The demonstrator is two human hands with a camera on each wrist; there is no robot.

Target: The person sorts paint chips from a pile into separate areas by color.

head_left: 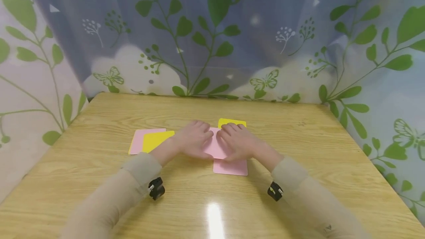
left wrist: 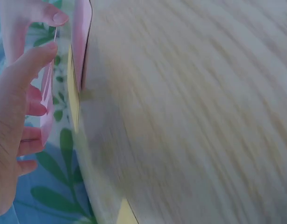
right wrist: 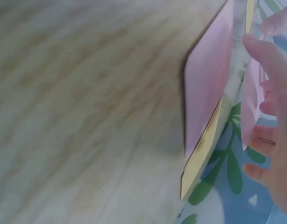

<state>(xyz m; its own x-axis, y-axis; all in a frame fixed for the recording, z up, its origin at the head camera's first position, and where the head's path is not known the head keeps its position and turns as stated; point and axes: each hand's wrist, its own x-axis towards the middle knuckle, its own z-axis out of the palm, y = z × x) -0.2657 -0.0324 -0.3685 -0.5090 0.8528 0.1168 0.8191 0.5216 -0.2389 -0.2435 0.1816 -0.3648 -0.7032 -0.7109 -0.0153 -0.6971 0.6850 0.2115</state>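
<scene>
Between my two hands a pink card [head_left: 215, 148] is held up over the table, its edges showing as more than one thin layer in the left wrist view. My left hand [head_left: 195, 139] grips its left side, thumb at the near edge and fingers curled at the far side. On the right side my right hand [head_left: 238, 141] grips it the same way. Below it on the table lie another pink card [head_left: 230, 168], toward me, and a yellow card [head_left: 232, 121], at the far side; the held card and my hands hide where these two meet.
To the left, a yellow card [head_left: 156, 140] overlaps a pink card [head_left: 137, 141], partly behind my left forearm. The wooden table [head_left: 299, 132] ends at a curtain [head_left: 199, 47] with leaves and butterflies. Each wrist carries a small black camera [head_left: 156, 188].
</scene>
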